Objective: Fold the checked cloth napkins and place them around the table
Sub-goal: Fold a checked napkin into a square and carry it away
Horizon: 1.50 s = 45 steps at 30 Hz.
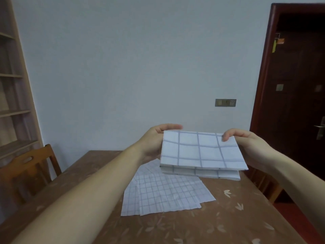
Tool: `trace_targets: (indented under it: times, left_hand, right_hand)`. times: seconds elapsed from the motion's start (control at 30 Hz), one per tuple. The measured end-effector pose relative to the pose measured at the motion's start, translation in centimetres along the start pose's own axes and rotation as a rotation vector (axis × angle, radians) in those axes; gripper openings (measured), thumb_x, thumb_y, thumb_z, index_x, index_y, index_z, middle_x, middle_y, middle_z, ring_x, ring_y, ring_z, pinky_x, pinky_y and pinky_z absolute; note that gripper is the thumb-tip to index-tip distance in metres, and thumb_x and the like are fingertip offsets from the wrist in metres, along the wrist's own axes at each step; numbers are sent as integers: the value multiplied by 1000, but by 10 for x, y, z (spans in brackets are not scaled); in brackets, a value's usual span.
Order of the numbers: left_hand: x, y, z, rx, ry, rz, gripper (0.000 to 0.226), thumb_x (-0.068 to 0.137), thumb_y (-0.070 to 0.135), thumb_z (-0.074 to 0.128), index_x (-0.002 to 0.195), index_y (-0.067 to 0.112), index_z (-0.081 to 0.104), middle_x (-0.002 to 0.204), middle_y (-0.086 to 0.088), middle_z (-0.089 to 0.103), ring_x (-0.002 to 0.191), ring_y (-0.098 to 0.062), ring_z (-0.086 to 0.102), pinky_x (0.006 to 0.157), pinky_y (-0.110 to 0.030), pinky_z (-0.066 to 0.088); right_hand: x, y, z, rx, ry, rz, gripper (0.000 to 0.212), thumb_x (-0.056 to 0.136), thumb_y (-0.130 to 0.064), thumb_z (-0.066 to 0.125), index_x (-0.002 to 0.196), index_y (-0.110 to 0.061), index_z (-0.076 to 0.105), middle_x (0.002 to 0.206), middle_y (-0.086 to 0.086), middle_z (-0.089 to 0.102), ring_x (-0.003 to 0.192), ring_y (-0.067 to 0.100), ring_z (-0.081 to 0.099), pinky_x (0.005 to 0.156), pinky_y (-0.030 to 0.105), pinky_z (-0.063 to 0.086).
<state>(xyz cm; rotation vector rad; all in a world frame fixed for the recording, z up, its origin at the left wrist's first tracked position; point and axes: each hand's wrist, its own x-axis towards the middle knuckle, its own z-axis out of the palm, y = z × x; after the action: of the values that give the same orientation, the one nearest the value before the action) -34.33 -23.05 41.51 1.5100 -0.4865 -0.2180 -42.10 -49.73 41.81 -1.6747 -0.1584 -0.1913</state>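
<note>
A white napkin with grey checks [200,152] hangs in the air above the table, folded over into layers. My left hand [154,140] grips its upper left corner, thumb on top. My right hand [246,143] pinches its upper right corner. Below it, a loose pile of flat checked napkins [163,194] lies on the brown table [228,217], fanned out and overlapping.
A wooden chair [29,169] stands at the table's left side. Another chair [265,182] shows partly at the right edge. A shelf unit [12,85] lines the left wall. A dark door [299,94] is at the right.
</note>
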Motion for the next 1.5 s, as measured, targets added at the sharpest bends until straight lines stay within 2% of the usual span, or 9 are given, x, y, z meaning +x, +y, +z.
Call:
trace_targets:
  times: [0.23,0.33,0.47,0.7,0.83,0.97,1.1,1.23,1.5]
  left_hand:
    - [5,-3,2,-103,-70,-218,68,95,68,30,125,17,64,119,-6,70,108,-29,68,87,-43,54]
    - [2,-6,9,-35,-34,-175,37,98,40,52,118,12,66,119,-11,71,111,-33,66,101,-61,45]
    - [0,-1,14,110,102,-86,15,95,24,60,100,12,69,105,-15,73,99,-37,69,89,-66,50]
    - [-4,4,20,262,-3,27,16,96,18,59,108,12,68,101,-12,72,84,-31,72,76,-57,58]
    - [-6,6,26,345,-133,18,22,85,27,65,106,25,71,110,-11,73,102,-36,69,87,-67,51]
    - [-6,7,30,340,-204,21,30,78,31,65,107,31,71,112,-10,72,105,-34,69,89,-66,50]
    - [-4,5,25,239,-191,24,32,74,28,70,105,30,70,116,-19,68,106,-42,66,89,-69,49]
    - [2,-1,20,78,-85,33,27,73,31,77,98,22,74,101,-14,73,98,-35,69,90,-54,54]
    - [2,-9,36,-94,43,43,26,92,31,65,109,11,69,95,-5,73,86,-22,68,68,-35,55]
  right_hand:
    - [-6,-9,1,-27,119,-107,28,98,-1,43,81,-10,64,79,3,69,67,16,63,50,22,48]
    - [-6,-7,-1,-140,129,-140,25,98,-3,45,87,-5,67,86,2,73,76,14,68,62,25,56]
    - [-6,-6,-5,-249,94,-95,40,93,6,34,80,1,70,88,7,73,85,23,67,65,27,57]
    - [-6,-11,5,-469,144,-176,14,96,-15,53,87,-13,63,98,-2,73,87,15,69,80,34,52]
    - [-7,-23,27,-715,-15,-179,30,95,-46,52,76,-31,70,67,-4,65,59,14,58,62,22,48]
    - [-3,-22,41,-690,-8,-201,47,95,-41,56,71,-1,63,60,5,45,56,14,40,57,27,32]
    - [-2,-20,43,-601,56,-241,40,95,-35,58,75,-1,67,61,7,50,57,15,43,57,27,35]
    - [-2,-19,45,-519,223,-322,36,95,-30,59,73,-3,66,46,-9,40,40,2,34,42,11,26]
    - [1,-7,54,-409,368,-433,32,96,-37,57,79,-11,66,68,22,60,60,15,50,57,33,40]
